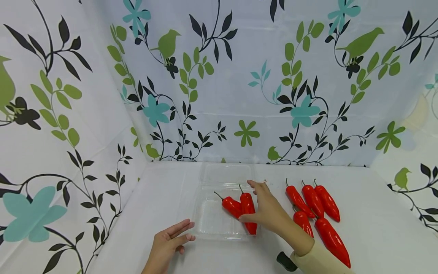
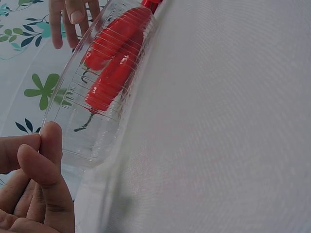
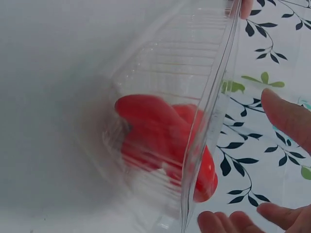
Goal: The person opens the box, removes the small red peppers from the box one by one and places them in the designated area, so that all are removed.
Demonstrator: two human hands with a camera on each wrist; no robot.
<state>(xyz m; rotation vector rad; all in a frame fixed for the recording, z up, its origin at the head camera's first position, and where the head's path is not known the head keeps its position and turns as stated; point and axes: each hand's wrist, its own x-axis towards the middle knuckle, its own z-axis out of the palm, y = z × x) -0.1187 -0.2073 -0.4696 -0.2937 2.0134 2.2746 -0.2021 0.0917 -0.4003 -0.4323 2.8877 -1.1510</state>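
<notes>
A clear plastic clamshell container (image 1: 205,228) stands on the white table with its lid (image 1: 227,173) folded back behind it. Inside its right half lie a red chili pepper (image 1: 230,205) and another red chili pepper (image 1: 248,207) leaning across it, both with dark stems. My right hand (image 1: 265,207) is over the container's right side, thumb overlapping the leaning pepper in the head view; the right wrist view shows thumb and fingers (image 3: 233,223) spread apart. My left hand (image 1: 169,241) is beside the front left corner, fingers extended, with fingertips (image 2: 51,133) right at the container's rim.
Several more red chili peppers (image 1: 332,239) lie grouped on the table (image 1: 161,190) to the right of the container. A short black object (image 1: 286,261) is by the right sleeve (image 1: 316,260). Patterned cloth (image 1: 219,95) with birds and leaves hangs behind and at the sides.
</notes>
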